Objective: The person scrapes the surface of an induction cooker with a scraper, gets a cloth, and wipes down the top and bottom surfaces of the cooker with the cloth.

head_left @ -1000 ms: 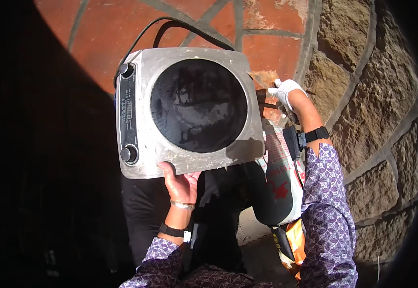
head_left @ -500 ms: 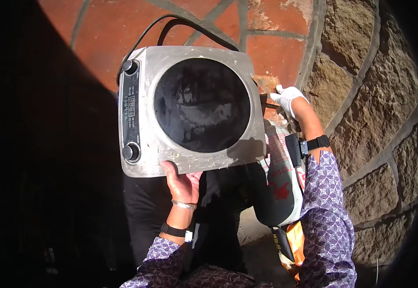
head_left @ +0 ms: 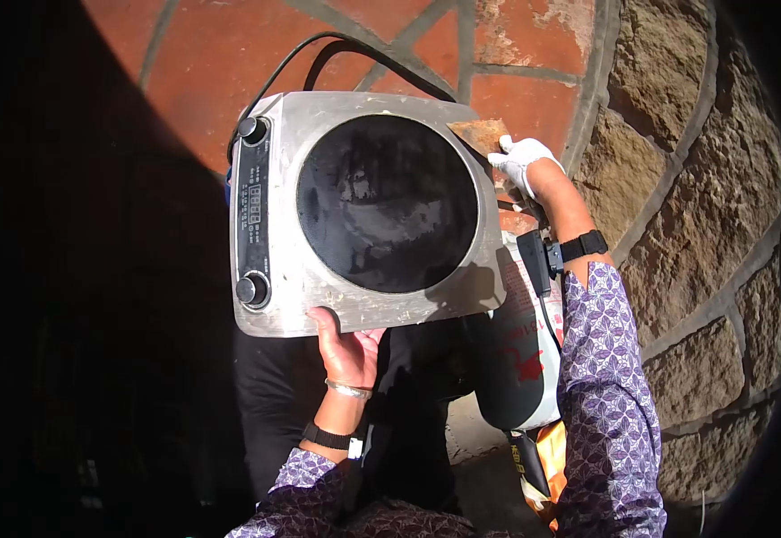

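An induction cooker [head_left: 287,215] with a silver metal top, a round black glass plate and two knobs sits tilted over my dark trousers. My left hand [head_left: 347,354] grips its near edge, thumb on the metal top and fingers underneath. At the far right corner, my right hand [head_left: 523,166] in a white glove is closed on a scraper [head_left: 478,136] with a flat, rusty-brown, wedge-shaped blade. That blade overlaps the cooker's corner in this view. Pale smears and specks mark the metal top.
A black cord [head_left: 363,40] loops behind the cooker over the red paved floor [head_left: 211,54]. Right of my knees stands a white printed bag [head_left: 534,305], with an orange and black packet [head_left: 543,457] below it. A rough stone wall [head_left: 668,197] runs along the right.
My right hand and the scraper have moved up and left, bringing the blade over the cooker's far right corner. The cooker and my left hand have shifted slightly right and down in view.
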Demonstrator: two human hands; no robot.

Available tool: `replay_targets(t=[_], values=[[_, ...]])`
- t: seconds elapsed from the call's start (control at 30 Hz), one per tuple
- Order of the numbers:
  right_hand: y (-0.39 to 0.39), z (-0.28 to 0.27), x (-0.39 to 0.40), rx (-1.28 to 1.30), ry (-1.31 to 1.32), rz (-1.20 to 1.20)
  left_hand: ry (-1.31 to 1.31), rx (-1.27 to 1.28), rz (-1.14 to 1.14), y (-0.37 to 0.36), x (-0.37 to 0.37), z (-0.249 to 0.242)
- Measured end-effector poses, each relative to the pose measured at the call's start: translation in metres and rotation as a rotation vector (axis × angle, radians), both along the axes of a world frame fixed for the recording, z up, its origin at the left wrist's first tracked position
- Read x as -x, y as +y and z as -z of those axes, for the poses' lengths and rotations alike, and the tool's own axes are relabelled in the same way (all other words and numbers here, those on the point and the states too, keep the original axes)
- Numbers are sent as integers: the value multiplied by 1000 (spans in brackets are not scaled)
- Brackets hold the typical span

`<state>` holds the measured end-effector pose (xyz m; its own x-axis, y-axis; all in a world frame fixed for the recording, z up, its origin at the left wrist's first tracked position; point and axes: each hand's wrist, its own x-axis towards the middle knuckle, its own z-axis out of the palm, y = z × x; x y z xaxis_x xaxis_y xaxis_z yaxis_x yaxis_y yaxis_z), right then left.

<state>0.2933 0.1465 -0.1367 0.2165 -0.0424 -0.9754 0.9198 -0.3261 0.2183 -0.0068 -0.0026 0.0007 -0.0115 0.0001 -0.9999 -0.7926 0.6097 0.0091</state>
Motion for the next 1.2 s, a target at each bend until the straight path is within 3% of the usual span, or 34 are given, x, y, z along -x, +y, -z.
replay_targets(t=[0.13, 0.17, 0.27, 0.33, 0.5, 0.6, 0.63, 0.73, 0.87, 0.93, 1.0, 1.03, 1.07, 1.13, 1.17, 1.2], values=[[11, 22, 9, -72, -21, -113, -19, 27, -53, 3, 0, -1], [15, 24, 12, -63, -39, 2, -14, 28, -56, 2, 0, 0], [10, 19, 13, -75, -44, 45, -7, 14, -48, -4, 2, 0], [7, 7, 5, -45, 20, -74, 10, 30, -19, -3, 2, 2], [4, 8, 4, 8, -85, 128, 20, 32, -25, -1, 0, 2], [-6, 8, -2, -107, -21, 101, 26, 40, -22, -1, 0, 0], [-9, 0, -6, -45, -4, 217, 31, 35, -25, 0, 1, 1], [-26, -9, -16, -135, 74, -6, -9, 19, -93, -6, 3, 3], [-6, 5, -6, 3, -24, 102, -14, 27, -91, -1, 1, 2], [-12, 7, -10, -58, 17, 80, 26, 24, -22, -2, 0, 2], [-11, -4, -11, -32, -3, 268, 32, 29, -24, -3, 1, 2], [-19, -2, -17, -133, 86, 22, 39, 33, -28, -3, 0, 2], [-14, -5, -14, -133, 86, 18, 38, 34, -32, -4, 0, 3], [0, -14, -3, 15, -35, 270, 19, 50, -105, -4, 1, 2], [1, -6, 1, -52, 29, 17, 18, 49, -107, -5, 1, 3], [2, -6, 2, -53, 29, 17, 10, 39, -104, -6, 1, 4]])
